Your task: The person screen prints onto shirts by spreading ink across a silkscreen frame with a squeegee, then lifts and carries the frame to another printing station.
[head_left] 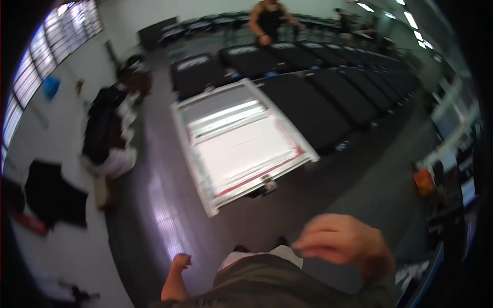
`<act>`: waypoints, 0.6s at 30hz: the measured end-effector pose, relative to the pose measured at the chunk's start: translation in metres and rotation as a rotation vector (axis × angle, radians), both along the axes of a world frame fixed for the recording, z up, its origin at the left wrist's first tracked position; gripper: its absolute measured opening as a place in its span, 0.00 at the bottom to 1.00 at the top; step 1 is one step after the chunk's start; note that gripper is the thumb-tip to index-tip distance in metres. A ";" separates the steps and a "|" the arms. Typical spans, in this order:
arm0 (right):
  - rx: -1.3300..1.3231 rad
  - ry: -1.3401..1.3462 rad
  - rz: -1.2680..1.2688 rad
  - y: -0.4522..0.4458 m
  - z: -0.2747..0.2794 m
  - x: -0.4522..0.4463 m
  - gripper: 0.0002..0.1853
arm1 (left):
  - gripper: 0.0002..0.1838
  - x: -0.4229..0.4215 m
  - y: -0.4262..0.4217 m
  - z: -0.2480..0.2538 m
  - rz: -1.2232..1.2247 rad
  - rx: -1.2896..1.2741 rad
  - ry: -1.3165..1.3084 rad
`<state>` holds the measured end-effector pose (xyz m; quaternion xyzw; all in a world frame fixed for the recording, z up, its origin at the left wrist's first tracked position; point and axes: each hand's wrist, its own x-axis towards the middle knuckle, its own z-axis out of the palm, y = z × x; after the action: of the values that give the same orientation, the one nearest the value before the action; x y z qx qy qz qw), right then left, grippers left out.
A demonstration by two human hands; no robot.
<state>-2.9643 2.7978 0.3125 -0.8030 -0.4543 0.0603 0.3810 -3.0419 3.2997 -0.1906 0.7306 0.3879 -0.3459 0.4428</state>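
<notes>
My right hand (336,238) is raised in front of my body at the lower right, slightly blurred, its fingers curled together with nothing visible in them. Low at my left side hangs my left hand (182,261), loosely closed and with no object showing. Both hands are apart from the screen printing frame (192,169), which lies ahead of me over the end of a row of black boards. White material (246,146) fills much of the frame's mesh. Across it lies a long pale bar, seemingly a squeegee (226,119). A small metal clamp (267,184) sits on the frame's near edge.
Black boards (308,105) run in rows toward the far right. Behind them stands another person (270,23). Along the left wall are dark and white bundles (108,126) and a black cloth (54,192). An orange item (424,182) sits among clutter at right.
</notes>
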 end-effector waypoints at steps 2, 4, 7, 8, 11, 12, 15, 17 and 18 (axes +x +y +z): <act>0.134 -0.346 0.050 0.041 0.006 0.008 0.12 | 0.11 0.032 -0.001 0.004 -0.152 -0.082 -0.186; 0.253 -0.460 0.180 0.072 0.022 0.009 0.12 | 0.11 0.056 0.000 -0.032 0.033 -0.234 -0.155; 0.043 -0.521 0.442 0.088 0.105 0.008 0.04 | 0.12 0.073 -0.033 -0.012 0.000 -0.117 -0.145; -0.070 -0.523 0.544 0.086 0.133 0.012 0.07 | 0.12 0.068 -0.037 -0.012 0.001 -0.131 -0.129; 0.015 -0.745 0.468 0.078 0.122 0.013 0.07 | 0.12 0.041 -0.038 -0.029 0.021 -0.176 -0.076; 0.227 -0.953 0.295 0.072 0.109 0.009 0.06 | 0.12 0.031 -0.038 -0.037 0.035 -0.194 -0.063; 0.460 -0.893 -0.057 0.057 0.100 -0.019 0.02 | 0.12 -0.003 -0.035 -0.061 0.017 -0.307 -0.105; 0.425 -0.803 0.041 0.025 0.090 0.002 0.03 | 0.12 -0.009 -0.044 -0.072 0.044 -0.215 0.021; 0.407 -0.756 0.086 0.009 0.086 0.013 0.04 | 0.13 -0.015 -0.053 -0.074 0.077 -0.121 0.139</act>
<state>-2.9517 2.8067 0.3982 -0.6572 -0.5977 -0.3131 0.3358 -3.0567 3.2466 -0.2646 0.6611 0.4240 -0.4014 0.4712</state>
